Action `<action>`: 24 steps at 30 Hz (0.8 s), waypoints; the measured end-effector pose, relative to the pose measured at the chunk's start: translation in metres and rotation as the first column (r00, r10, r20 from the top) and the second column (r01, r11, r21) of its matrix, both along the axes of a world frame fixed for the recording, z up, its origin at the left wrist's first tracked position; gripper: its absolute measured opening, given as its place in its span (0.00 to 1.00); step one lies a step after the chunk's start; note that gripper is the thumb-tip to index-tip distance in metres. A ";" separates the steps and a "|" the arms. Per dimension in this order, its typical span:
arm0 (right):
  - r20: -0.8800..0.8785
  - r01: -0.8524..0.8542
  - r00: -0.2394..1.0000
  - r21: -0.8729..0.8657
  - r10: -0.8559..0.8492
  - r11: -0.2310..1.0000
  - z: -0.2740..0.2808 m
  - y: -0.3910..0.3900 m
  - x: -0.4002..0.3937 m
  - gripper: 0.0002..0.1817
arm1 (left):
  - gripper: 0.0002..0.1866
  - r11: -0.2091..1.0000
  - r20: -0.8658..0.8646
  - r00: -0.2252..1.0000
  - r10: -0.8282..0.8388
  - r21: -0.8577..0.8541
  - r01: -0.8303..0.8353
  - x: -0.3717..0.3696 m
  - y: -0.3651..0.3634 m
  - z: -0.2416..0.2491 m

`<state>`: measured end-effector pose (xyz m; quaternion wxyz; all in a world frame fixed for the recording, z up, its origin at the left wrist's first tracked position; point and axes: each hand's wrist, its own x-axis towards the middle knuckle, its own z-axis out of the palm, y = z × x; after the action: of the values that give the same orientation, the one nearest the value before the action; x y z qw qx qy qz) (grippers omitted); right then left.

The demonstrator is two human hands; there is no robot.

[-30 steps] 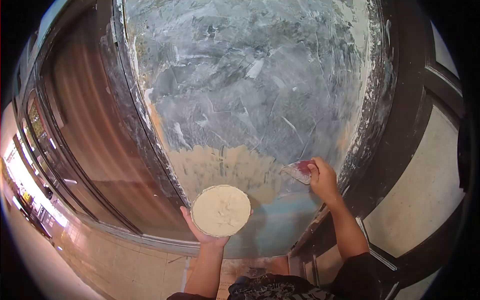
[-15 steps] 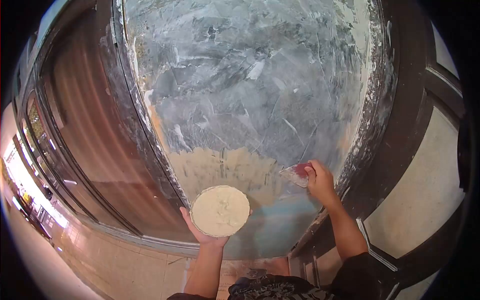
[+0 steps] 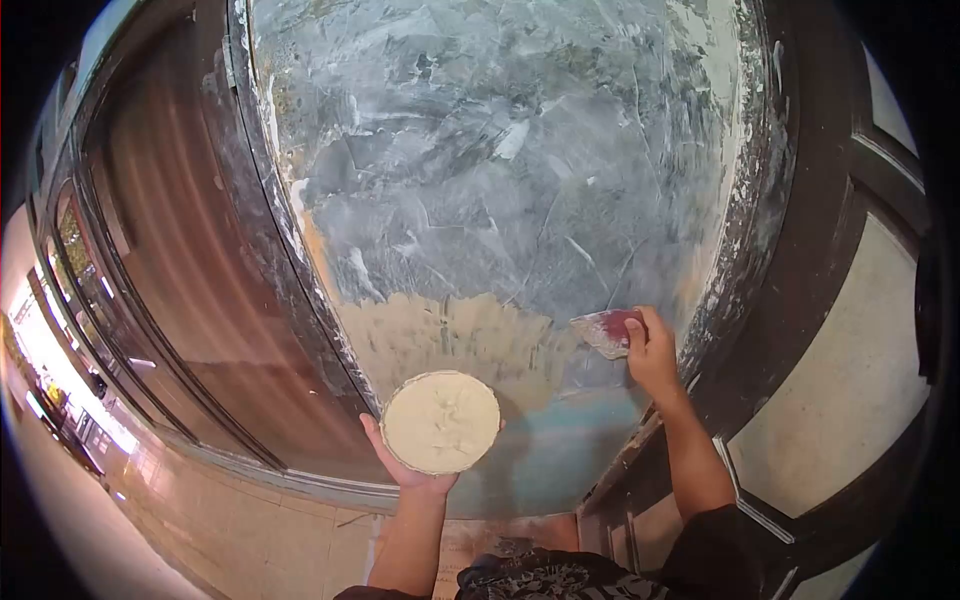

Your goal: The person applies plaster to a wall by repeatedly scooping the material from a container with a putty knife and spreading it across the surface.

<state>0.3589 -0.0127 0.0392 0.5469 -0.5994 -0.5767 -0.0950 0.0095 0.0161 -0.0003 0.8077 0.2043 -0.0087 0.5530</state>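
My left hand (image 3: 408,470) holds a round container of cream paste (image 3: 441,422) from below, with the fingers wrapped round its far side. My right hand (image 3: 652,352) grips a dark red scraper (image 3: 612,331) whose pale-smeared blade points left. The scraper is at the wall panel (image 3: 500,220), near the right end of a beige coated band (image 3: 450,335); whether the blade touches the surface I cannot tell. Above the band the panel is mottled grey with white streaks, and below it is pale blue-green.
Dark wooden framing with light panels (image 3: 830,390) stands on the right. To the left are a brown glossy pane (image 3: 200,260) and a paint-flecked dark post (image 3: 290,260). Tiled floor (image 3: 260,530) lies at the lower left.
My right hand and the scraper have moved slightly up and to the right. My left hand and the container have stayed almost in place.
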 end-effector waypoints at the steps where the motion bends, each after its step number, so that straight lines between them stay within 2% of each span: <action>1: -0.046 -0.052 0.998 0.011 0.053 0.999 0.001 -0.001 0.002 0.10 | 0.53 1.000 0.001 1.000 0.000 -0.001 0.000 0.000 0.000 0.000; 2: -0.037 -0.069 0.997 -0.060 0.067 0.996 -0.002 -0.004 0.001 0.09 | 0.54 1.000 0.001 1.000 -0.009 0.021 0.009 0.000 0.000 -0.001; 3: -0.036 -0.070 0.997 -0.060 0.068 0.996 -0.008 -0.004 -0.002 0.09 | 0.54 0.999 0.002 1.000 -0.019 0.042 0.019 0.000 -0.001 -0.001; 5: 0.223 -0.054 0.974 0.018 0.049 0.998 -0.022 -0.001 -0.010 0.08 | 0.55 1.000 0.021 0.999 -0.028 0.011 0.028 0.001 -0.002 0.000; 6: 0.230 -0.042 0.971 -0.079 0.060 0.996 -0.016 -0.004 -0.016 0.09 | 0.55 0.999 0.040 0.998 -0.039 -0.018 0.040 0.002 -0.002 0.000; 7: 0.229 -0.041 0.972 -0.079 0.058 0.996 -0.013 -0.004 -0.015 0.09 | 0.55 0.999 0.038 0.998 -0.040 -0.017 0.041 0.003 -0.002 0.001; 9: 0.163 0.031 0.986 0.002 -0.031 1.000 -0.006 0.000 -0.012 0.08 | 0.55 0.999 0.018 0.999 -0.050 0.009 0.050 0.004 -0.001 0.002; 11: 0.134 0.039 0.990 0.041 -0.045 0.998 0.006 -0.001 -0.006 0.07 | 0.55 0.999 0.016 0.999 -0.037 0.005 0.037 0.003 -0.002 0.003; 13: -0.003 -0.055 0.998 0.020 0.055 0.998 0.011 -0.005 -0.003 0.08 | 0.55 1.000 -0.009 1.000 -0.016 0.003 0.016 0.002 -0.001 0.002; 15: 0.058 -0.039 0.998 -0.014 0.040 0.999 0.004 -0.010 -0.010 0.07 | 0.54 1.000 -0.030 1.000 0.006 0.026 -0.005 0.002 -0.001 -0.001; 17: 0.275 -0.091 0.957 -0.010 0.090 0.996 -0.011 -0.007 -0.015 0.07 | 0.54 1.000 0.022 1.000 -0.020 0.003 0.020 0.002 -0.003 0.000; 18: 0.290 -0.041 0.955 -0.080 0.062 0.996 -0.013 -0.007 -0.021 0.07 | 0.54 1.000 0.022 1.000 -0.022 0.004 0.022 0.002 -0.003 -0.001; 20: 0.288 -0.009 0.957 -0.032 0.017 0.999 -0.013 -0.001 -0.020 0.07 | 0.54 0.995 -0.003 1.000 0.027 -0.096 -0.028 0.003 -0.001 -0.004; 23: 0.236 0.024 0.971 0.062 -0.038 0.998 0.004 0.003 -0.013 0.08 | 0.54 0.998 0.010 1.000 -0.010 -0.057 0.010 0.003 -0.007 0.003; 24: 0.137 0.019 0.990 0.070 -0.029 0.997 0.007 0.003 -0.008 0.09 | 0.54 0.998 0.010 1.000 -0.008 -0.059 0.009 0.002 -0.008 0.003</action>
<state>0.3505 -0.0093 0.0459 0.5249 -0.5790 -0.6024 -0.1626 0.0117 0.0083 0.0029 0.8157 0.1776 0.0027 0.5505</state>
